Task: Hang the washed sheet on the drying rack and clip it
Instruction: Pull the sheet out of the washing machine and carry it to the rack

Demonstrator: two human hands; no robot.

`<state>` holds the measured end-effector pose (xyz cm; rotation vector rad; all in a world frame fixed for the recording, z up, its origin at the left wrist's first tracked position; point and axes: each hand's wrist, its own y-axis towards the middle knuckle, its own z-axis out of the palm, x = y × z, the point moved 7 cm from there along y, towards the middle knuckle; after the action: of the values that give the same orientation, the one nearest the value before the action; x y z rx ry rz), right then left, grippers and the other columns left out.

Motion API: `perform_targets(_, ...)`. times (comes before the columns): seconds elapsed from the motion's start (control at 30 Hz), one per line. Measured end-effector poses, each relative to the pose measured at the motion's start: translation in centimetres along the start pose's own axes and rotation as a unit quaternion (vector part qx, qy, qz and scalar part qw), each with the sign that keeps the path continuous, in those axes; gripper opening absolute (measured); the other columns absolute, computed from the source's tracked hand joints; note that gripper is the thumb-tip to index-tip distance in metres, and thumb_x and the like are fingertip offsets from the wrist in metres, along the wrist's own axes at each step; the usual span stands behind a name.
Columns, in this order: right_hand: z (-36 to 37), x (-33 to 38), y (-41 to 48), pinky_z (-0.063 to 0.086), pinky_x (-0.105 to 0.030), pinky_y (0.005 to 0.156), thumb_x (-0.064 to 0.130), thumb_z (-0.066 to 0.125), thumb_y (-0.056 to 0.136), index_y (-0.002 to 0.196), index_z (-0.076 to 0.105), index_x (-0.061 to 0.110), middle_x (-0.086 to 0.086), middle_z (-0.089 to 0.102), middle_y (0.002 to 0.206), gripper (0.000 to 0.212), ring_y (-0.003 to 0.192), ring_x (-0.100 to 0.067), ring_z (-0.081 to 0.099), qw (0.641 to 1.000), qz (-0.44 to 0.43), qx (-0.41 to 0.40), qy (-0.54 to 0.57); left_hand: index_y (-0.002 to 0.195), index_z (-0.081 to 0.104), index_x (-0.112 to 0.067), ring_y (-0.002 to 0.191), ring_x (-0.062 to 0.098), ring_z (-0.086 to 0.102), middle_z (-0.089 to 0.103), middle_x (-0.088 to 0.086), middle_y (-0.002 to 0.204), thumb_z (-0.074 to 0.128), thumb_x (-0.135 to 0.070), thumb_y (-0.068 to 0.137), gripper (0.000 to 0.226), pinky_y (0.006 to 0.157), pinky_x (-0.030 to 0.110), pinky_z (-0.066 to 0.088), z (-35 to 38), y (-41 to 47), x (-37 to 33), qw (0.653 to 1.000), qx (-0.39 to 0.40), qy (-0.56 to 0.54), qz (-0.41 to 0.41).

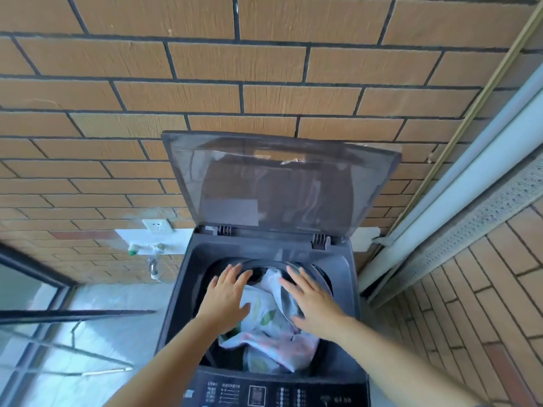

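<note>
Head view. We look down into a top-loading washing machine [345, 277] that stands against a brick wall [205, 63]. Its tinted lid [282, 183] is raised and leans back toward the wall. The control panel [264, 392] runs along the machine's near edge.

Sheet [273, 342]: pale, with green leaf and pink print. It lies bunched inside the drum. A twisted length of it runs from the far edge of the drum opening down to a wider heap at the near edge. None of it is outside the machine.

Left grip [226, 295]: a bare hand, palm down, fingers straight and spread. It is over the left side of the drum opening, and its thumb side overlaps the sheet's left edge. It has hold of nothing. We cannot tell whether it touches the cloth.

Right grip [311, 301]: also palm down with fingers straight and spread, over the right side of the opening and above the sheet. It has hold of nothing. Contact with the cloth is likewise unclear.

The two grips sit near each other, and the twisted length of sheet shows between them.

Surroundings: a white wall socket [157, 225] and a tap [152, 259] are on the wall left of the machine. A pale door frame [470, 201] runs along the right.
</note>
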<state>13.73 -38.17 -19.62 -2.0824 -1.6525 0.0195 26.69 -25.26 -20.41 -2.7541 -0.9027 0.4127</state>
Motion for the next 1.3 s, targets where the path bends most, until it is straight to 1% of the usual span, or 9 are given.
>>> perform_targets(0.13,7.3,-1.6,2.5,0.011,-0.046,0.118,0.043,0.066,0.083,0.151,-0.004,0.035,0.003,-0.022,0.157,0.098,0.146,-0.026,-0.012,0.993,0.027,0.096,0.054,0.151,0.004,-0.029,0.147,0.023,0.000,-0.002,0.000,0.159,0.060,-0.052,0.079,0.094,0.116,0.042,0.017,7.7,1.1,1.0,0.991,0.128,-0.006,-0.024)
perform_targets(0.27,13.2,-3.7,5.7,0.013,-0.055,0.115,0.050,0.071,0.075,0.148,-0.013,0.038,-0.007,-0.027,0.155,0.112,0.144,-0.036,-0.014,0.988,0.062,0.133,0.042,0.150,-0.013,-0.031,0.146,0.028,-0.012,-0.021,0.004,0.157,0.064,-0.060,0.075,0.112,0.116,0.050,0.012,13.4,3.4,1.9,0.977,0.208,0.011,-0.037)
perform_targets(0.37,16.6,-4.9,8.0,0.028,-0.060,0.106,0.053,0.072,0.071,0.141,-0.026,0.044,-0.007,-0.033,0.153,0.120,0.144,-0.038,-0.011,0.982,0.101,0.152,0.046,0.147,-0.021,-0.030,0.144,0.034,-0.017,-0.030,0.007,0.154,0.069,-0.058,0.072,0.120,0.112,0.057,0.015,16.3,5.4,2.1,0.971,0.234,0.022,-0.046)
perform_targets(0.5,20.8,-5.6,10.9,0.031,-0.059,0.104,0.043,0.071,0.077,0.134,-0.037,0.043,-0.013,-0.020,0.156,0.122,0.141,-0.044,0.010,0.979,0.127,0.158,0.027,0.147,-0.021,-0.030,0.142,0.041,-0.016,-0.031,0.007,0.153,0.070,-0.053,0.073,0.119,0.104,0.057,0.030,20.1,8.1,2.7,0.968,0.241,0.040,-0.048)
perform_targets(0.63,23.0,-6.6,12.5,0.040,-0.051,0.097,0.009,0.062,0.085,0.148,-0.003,0.038,-0.017,0.004,0.154,0.096,0.132,-0.043,0.031,0.974,0.157,0.152,0.061,0.147,0.007,-0.028,0.141,0.037,0.012,0.009,0.009,0.154,0.073,-0.053,0.067,0.107,0.099,0.050,0.041,23.0,9.7,2.8,0.966,0.246,0.013,-0.079)
perform_targets(0.83,23.1,-6.5,12.1,0.049,-0.041,0.078,0.007,0.060,0.081,0.125,0.036,0.023,-0.012,0.033,0.131,0.053,0.115,-0.033,0.044,0.979,0.155,0.091,0.092,0.130,0.041,-0.027,0.121,0.026,0.050,0.051,0.006,0.132,0.067,-0.045,0.078,0.062,0.092,0.041,0.046,23.5,9.9,2.1,0.963,0.257,0.040,-0.071)
perform_targets(1.07,18.3,-3.3,10.3,0.037,-0.034,0.065,0.025,0.069,0.081,0.118,0.043,0.016,-0.012,0.046,0.125,0.046,0.105,-0.032,0.054,0.992,0.086,0.097,0.009,0.120,0.052,-0.026,0.112,0.021,0.058,0.059,0.000,0.121,0.056,-0.040,0.084,0.039,0.090,0.035,0.050,19.4,6.6,1.6,0.965,0.252,0.071,-0.027)
perform_targets(1.2,12.9,-1.3,8.5,0.037,-0.037,0.069,0.046,0.069,0.076,0.115,0.045,0.016,-0.010,0.051,0.119,0.055,0.106,-0.032,0.054,0.995,0.053,0.086,-0.008,0.112,0.057,-0.023,0.105,0.021,0.057,0.059,-0.001,0.114,0.051,-0.034,0.086,0.029,0.078,0.029,0.046,14.9,4.8,1.2,0.979,0.198,0.037,-0.007)
perform_targets(1.3,7.7,0.5,7.2,0.043,-0.038,0.078,0.040,0.068,0.077,0.114,0.047,0.015,-0.009,0.053,0.118,0.049,0.109,-0.032,0.055,0.997,0.029,0.058,-0.031,0.111,0.059,-0.027,0.101,0.023,0.059,0.059,-0.001,0.109,0.057,-0.046,0.083,0.033,0.077,0.032,0.046,10.1,3.4,1.0,0.991,0.136,-0.003,-0.007)
